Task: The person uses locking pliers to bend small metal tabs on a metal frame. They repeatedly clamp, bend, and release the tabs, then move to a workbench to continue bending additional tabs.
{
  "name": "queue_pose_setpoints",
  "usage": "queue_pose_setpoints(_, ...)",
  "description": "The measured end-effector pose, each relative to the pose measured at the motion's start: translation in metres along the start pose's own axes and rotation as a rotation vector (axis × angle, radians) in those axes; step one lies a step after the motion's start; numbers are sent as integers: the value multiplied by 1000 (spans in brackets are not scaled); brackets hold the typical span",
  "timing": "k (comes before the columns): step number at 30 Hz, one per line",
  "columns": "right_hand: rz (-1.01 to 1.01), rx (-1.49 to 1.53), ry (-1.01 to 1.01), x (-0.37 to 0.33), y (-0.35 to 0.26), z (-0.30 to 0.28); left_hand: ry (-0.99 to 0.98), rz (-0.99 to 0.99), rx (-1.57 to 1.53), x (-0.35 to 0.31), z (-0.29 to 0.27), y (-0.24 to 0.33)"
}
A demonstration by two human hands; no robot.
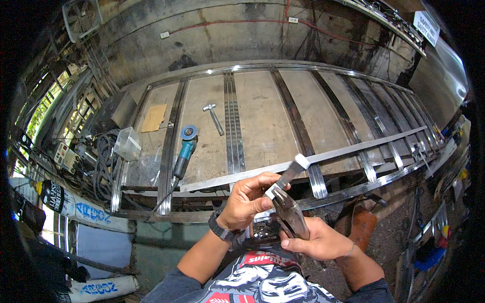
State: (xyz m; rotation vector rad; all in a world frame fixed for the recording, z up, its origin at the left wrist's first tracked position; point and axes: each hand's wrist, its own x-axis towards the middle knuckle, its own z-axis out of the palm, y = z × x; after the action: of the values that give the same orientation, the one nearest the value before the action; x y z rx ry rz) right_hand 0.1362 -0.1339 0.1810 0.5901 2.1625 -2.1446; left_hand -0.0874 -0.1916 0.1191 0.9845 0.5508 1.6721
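Observation:
In front of my chest, my left hand (246, 201) pinches a short bent metal strip (293, 170) between thumb and fingers. The strip's pale, bent end points up and away from me. My right hand (319, 239) is wrapped round the handles of a pair of pliers (293, 217), which look like locking pliers. Their jaws meet the strip's near end beside my left thumb; how firmly they grip it cannot be made out. Just beyond my hands, a long flat metal bar (237, 174) lies slantwise across a large steel frame (164, 179).
An angle grinder (185, 151) and a ball-peen hammer (214, 119) lie within the frame, left of centre. Near them are a piece of cardboard (154, 117) and a clear plastic container (128, 144). Coiled cables (105, 169) and gas cylinders (93, 212) are at left.

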Motion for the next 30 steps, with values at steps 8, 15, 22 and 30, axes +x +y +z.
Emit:
queue_pose_setpoints(8, -94, 202, 157, 2, -9, -2, 52, 207, -274, 27, -36, 34)
queue_pose_setpoints(15, -150, 351, 254, 10, -12, 0, 56, 254, -337, 46, -35, 83)
queue_pose_setpoints(22, -181, 300, 291, 17, -9, -1, 109, 296, -304, 54, -22, 88)
queue_pose_setpoints(30, -191, 309, 298, 20, -9, 8, 116, 305, -291, 61, -33, 88)
